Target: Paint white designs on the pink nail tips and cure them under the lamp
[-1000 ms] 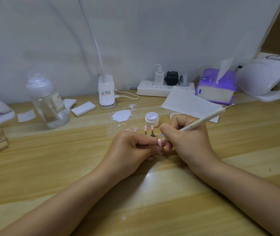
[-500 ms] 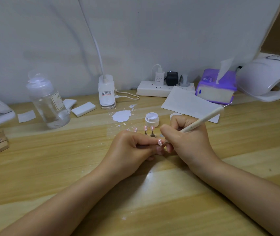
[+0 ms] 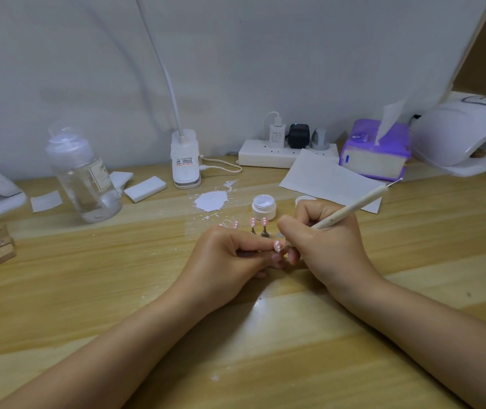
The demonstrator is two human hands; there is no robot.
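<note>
Pinching a pink nail tip (image 3: pixel 277 246) in my left hand (image 3: pixel 224 258), I dot it using the dotting pen (image 3: pixel 351 209) gripped in my right hand (image 3: pixel 324 240); next, I judge, another steady dot.

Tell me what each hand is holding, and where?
The left hand pinches a pink nail tip from below. The right hand grips the dotting pen near its lower end.

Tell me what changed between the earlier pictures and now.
Almost nothing changed. The right hand still grips the dotting pen, its tip at the pink nail tip that the left hand still pinches. The open white jar stayed in place.
</note>
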